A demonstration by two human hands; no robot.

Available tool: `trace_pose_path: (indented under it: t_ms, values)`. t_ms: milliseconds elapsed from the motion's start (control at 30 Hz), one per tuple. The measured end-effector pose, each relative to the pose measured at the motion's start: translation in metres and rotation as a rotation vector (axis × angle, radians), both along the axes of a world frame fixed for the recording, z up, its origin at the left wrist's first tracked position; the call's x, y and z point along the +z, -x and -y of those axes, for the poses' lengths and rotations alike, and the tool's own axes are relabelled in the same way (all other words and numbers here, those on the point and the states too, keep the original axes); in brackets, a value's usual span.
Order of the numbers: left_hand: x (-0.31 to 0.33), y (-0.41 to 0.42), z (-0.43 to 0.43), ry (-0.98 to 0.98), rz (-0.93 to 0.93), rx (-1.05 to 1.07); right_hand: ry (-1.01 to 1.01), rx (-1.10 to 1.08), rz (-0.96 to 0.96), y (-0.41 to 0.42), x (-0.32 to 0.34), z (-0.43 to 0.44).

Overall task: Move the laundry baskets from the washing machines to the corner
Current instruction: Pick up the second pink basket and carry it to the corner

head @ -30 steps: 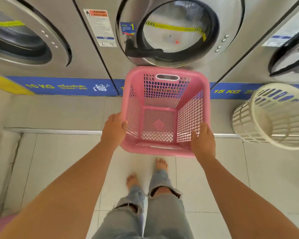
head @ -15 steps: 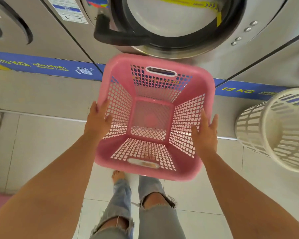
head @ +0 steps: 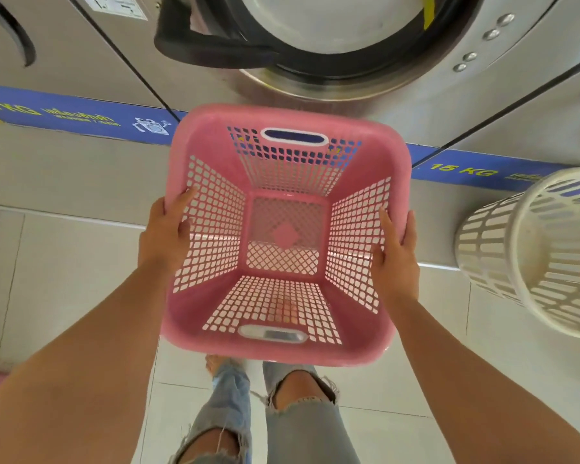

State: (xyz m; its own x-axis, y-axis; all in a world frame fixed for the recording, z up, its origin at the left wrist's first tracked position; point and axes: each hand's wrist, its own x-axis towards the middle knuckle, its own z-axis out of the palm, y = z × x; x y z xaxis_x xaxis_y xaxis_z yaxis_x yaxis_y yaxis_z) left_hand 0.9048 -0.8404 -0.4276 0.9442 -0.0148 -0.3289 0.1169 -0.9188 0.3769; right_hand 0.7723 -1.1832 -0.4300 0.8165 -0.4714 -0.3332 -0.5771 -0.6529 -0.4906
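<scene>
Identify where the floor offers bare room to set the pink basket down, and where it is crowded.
Free: the tiled floor left of the left hand, below the machines' step. Also the tiles near the right arm, below the white basket. Crowded: under the pink basket, where the feet stand, and the white basket's spot.

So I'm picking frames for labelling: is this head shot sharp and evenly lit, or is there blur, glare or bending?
Head view: the pink basket and both hands, left hand and right hand, are fairly sharp; the white basket and the blue strip lettering look smeared; wide-angle bending curves the machine seams; soft daylight, faint sheen on the washer door, no hard shadows.
</scene>
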Motion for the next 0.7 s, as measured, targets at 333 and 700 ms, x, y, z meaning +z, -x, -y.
trace_pose_path:
  t_ms: [333,700]
  values:
    - [0.059,0.073,-0.069,-0.030,0.005,0.188,-0.004,0.128,-0.010,0.026,0.052,-0.059]
    - [0.146,0.207,-0.242,0.029,0.176,0.515,0.015,0.433,0.194,0.046,0.130,-0.224]
